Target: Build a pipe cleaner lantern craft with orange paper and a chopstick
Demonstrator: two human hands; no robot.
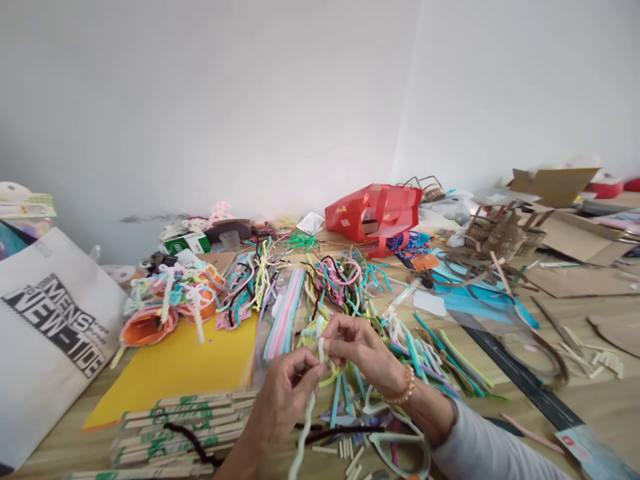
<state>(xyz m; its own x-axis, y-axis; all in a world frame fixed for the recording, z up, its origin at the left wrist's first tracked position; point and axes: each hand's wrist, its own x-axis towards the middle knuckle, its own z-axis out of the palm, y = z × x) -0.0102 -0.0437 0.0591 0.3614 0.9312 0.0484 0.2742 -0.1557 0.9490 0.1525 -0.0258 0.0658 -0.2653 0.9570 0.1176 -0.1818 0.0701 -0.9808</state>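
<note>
Close together over the table, my hands grip a pale whitish-green pipe cleaner point(304, 433). My left hand point(287, 397) pinches it between thumb and fingertips, and its tail hangs down below. Just above and to the right, my right hand point(360, 353), with a beaded bracelet at the wrist, pinches the upper part. Behind the fingers is a small yellow and pale-green pipe-cleaner shape point(311, 332); whether it is joined to the strand I cannot tell. Below my right hand lie scissors with pale handles point(400, 443) among scraps, partly covered. Several loose pipe cleaners point(450, 363) spread to the right.
At left stand a white printed bag point(60, 347) and a yellow sheet point(185, 373), with wrapped chopsticks point(185, 430) in front. Heaped coloured pipe cleaners point(340, 277) fill the middle. A red bag point(373, 213) lies behind. Brown woven pieces point(505, 233) and cardboard point(580, 240) are at right.
</note>
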